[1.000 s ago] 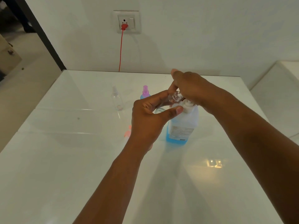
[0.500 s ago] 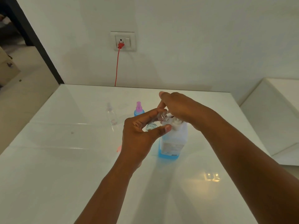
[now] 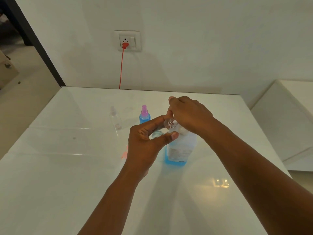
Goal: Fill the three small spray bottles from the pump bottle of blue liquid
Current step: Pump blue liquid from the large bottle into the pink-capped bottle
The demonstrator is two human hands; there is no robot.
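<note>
The pump bottle holds blue liquid, one spray bottle has a pink cap, and the cable is red.

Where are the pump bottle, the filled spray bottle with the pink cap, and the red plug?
pump bottle (image 3: 179,150), head view, on its white label.
filled spray bottle (image 3: 144,118), head view, on its blue body.
red plug (image 3: 125,45), head view, on the plug's body in the wall socket.

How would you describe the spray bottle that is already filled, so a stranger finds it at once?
On the white table, look behind the left hand. The filled bottle stands upright there; unlike the clear empty bottle to its left, it holds blue liquid and has a pink top.
</note>
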